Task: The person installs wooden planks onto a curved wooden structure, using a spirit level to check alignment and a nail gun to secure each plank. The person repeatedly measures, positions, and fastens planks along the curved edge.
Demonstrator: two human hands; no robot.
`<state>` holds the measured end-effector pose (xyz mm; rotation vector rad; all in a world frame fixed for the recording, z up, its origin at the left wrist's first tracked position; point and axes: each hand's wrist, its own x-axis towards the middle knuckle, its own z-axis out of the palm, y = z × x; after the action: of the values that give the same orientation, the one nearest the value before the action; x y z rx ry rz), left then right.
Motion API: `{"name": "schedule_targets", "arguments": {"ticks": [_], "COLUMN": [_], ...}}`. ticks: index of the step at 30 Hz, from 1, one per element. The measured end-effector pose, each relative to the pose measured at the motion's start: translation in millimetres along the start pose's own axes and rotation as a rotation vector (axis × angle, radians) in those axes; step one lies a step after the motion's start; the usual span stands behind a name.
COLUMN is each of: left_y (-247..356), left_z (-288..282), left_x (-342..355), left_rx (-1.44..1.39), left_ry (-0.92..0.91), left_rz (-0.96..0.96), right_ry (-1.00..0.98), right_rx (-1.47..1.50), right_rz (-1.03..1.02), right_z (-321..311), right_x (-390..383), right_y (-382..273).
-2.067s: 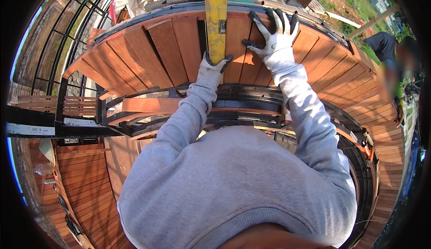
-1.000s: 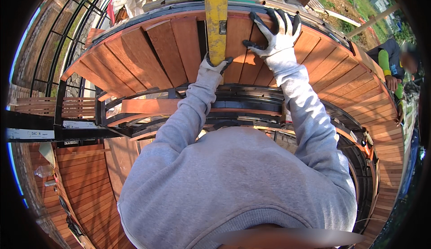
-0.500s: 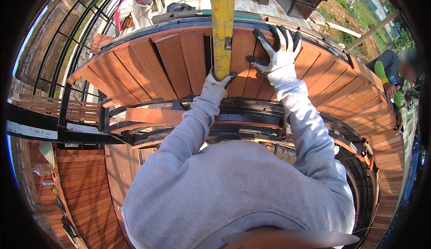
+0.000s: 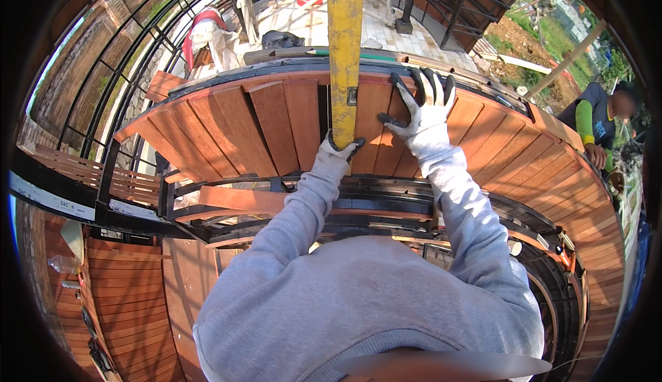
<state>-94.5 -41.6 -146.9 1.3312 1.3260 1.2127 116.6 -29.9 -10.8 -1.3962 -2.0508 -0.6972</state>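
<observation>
A long, scuffed yellow spirit level point(image 4: 343, 51) points away from me across a curved row of reddish-brown wooden boards point(image 4: 265, 123). My left hand point(image 4: 338, 151), in a white and dark glove, is closed round the level's near end. A dark gap point(image 4: 324, 109) between two boards shows just left of the level. To the right, my right hand point(image 4: 424, 109), gloved the same way, lies with fingers spread on the boards near their far edge. It holds nothing.
Curved black metal framing point(image 4: 386, 185) runs under the boards' near edge, with a loose wooden strip point(image 4: 241, 198) on it at left. A green strip point(image 4: 376, 56) lies beyond the far edge. Another person point(image 4: 596, 123) with green sleeves is at the far right.
The view has tilted up a little, so the boards sit lower and more of the ground beyond shows. Both hands keep nearly the same places, the left still round the level.
</observation>
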Motion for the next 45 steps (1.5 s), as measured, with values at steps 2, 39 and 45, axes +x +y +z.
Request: {"name": "schedule_targets", "arguments": {"ticks": [2,39,45], "left_y": [-10.1,-0.9,-14.6], "left_z": [-0.9,-2.0,1.3], "left_x": [4.0,6.2,11.1], "left_rx": [-0.007,-0.1,-0.16], "left_ry": [-0.008,-0.032,-0.032], "left_rz": [0.009,-0.265,-0.209], "right_ry": [-0.008,-0.115,-0.082], "right_rx": [0.0,0.06,0.076], "right_rz": [0.001,-0.01,-0.002], "right_z": [-1.2,7.5,9.6], "right_x": [0.0,-6.6,-11.0], "right_y": [-1.0,10.7,17.4]}}
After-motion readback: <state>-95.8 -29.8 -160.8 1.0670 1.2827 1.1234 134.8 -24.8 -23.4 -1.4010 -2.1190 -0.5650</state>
